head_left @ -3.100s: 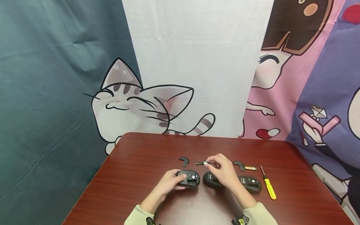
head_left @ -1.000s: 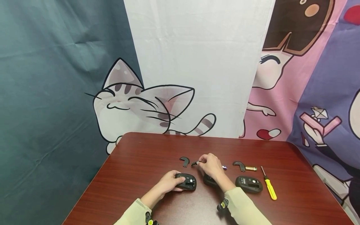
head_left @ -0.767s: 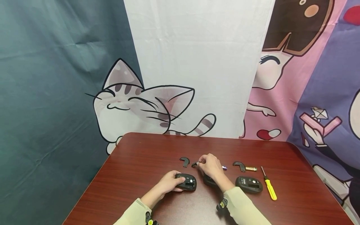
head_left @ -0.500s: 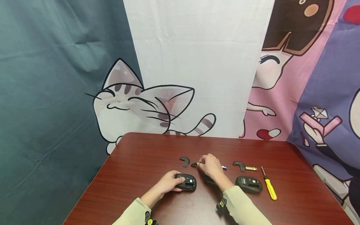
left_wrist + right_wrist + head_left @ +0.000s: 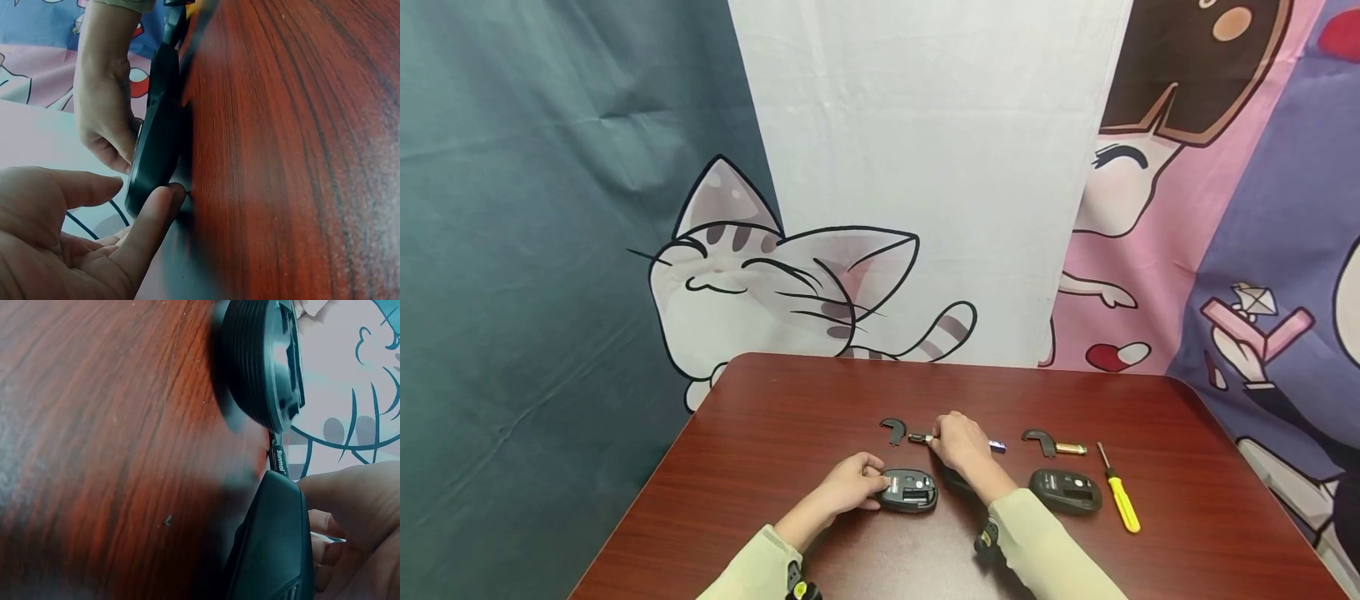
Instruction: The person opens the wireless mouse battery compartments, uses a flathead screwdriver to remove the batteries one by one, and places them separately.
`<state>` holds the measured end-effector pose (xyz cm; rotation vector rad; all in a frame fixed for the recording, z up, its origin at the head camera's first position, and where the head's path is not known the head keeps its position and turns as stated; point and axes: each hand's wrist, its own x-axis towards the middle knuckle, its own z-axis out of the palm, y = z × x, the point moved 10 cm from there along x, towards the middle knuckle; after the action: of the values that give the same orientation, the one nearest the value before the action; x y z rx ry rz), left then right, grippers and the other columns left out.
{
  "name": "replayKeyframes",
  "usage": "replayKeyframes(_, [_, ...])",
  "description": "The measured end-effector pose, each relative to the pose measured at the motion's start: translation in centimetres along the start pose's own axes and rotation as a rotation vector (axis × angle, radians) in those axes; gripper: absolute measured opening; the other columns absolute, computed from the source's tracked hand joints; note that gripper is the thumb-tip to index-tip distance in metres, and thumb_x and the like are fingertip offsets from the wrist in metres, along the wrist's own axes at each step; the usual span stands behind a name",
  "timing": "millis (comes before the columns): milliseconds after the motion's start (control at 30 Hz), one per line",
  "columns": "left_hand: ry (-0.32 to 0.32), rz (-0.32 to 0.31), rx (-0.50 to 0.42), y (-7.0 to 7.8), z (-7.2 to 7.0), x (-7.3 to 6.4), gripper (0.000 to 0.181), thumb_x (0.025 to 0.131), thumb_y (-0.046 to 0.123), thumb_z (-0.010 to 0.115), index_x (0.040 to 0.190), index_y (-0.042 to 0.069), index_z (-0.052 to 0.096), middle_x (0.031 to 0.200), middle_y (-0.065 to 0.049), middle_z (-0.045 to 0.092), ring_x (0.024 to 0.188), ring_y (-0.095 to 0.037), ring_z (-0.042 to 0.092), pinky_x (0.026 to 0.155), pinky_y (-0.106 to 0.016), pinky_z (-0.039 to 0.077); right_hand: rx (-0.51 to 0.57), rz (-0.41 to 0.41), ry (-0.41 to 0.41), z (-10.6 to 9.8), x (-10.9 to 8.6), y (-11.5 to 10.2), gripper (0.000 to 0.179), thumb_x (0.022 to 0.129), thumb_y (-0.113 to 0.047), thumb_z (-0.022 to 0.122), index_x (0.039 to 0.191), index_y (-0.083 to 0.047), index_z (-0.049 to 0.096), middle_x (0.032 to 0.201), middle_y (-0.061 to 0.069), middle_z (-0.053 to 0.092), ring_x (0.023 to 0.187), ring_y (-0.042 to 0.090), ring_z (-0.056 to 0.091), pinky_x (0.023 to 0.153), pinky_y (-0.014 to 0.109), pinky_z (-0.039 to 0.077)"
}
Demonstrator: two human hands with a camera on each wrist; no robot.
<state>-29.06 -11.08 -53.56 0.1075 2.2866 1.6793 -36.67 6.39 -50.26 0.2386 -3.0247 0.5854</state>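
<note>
A dark computer mouse point(image 5: 910, 492) lies underside up with its battery slot bare. My left hand point(image 5: 848, 485) is at its left end; in the left wrist view one fingertip touches the edge near the table, while another digit stands just off the mouse. My right hand point(image 5: 961, 443) pinches the right end of a black battery point(image 5: 919, 437), which lies level at the table; its lettering shows in the right wrist view. The fingertips there are partly hidden. Beneath the right wrist sits a second mouse point(image 5: 269, 544), mostly covered in the head view.
A third mouse point(image 5: 1066, 492) lies underside up to the right, beside a yellow screwdriver point(image 5: 1122, 500). Behind are two curved battery covers, one left point(image 5: 893, 431) and one right point(image 5: 1041, 442), a gold battery point(image 5: 1071, 449) and a blue-ended battery point(image 5: 997, 447). All rest on the brown table point(image 5: 805, 400).
The right hand has carried the black battery left and laid it level behind the mice. The left mouse has shifted right and turned flatter, and the left hand's grip on it has loosened.
</note>
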Motion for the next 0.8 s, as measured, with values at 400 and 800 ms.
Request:
replayKeyframes(400, [-0.003,-0.006,0.013,0.0,0.1,0.0,0.037,0.091,0.005,0.069,0.121,-0.012,0.055,0.096,-0.012,0.066,0.074,-0.017,0.066,0.064,-0.033,0.065,-0.068,0.005,-0.039,0.8,0.2,-0.2,0.016,0.086,-0.023,0.078,0.079,-0.015,0.066,0.089,0.005,0.063,0.087,0.031,0.066,0.073,0.048,0.059])
replayKeyframes(800, [0.068,0.034,0.386,1.8,-1.1,-0.7,0.04,0.093,0.023,0.07,0.123,-0.001,0.062,0.102,-0.008,0.072,0.074,-0.016,0.066,0.06,-0.032,0.06,-0.059,0.014,-0.029,0.0,0.0,0.0,0.013,0.086,-0.021,0.075,0.081,-0.012,0.067,0.088,0.006,0.062,0.085,0.031,0.065,0.071,0.048,0.059])
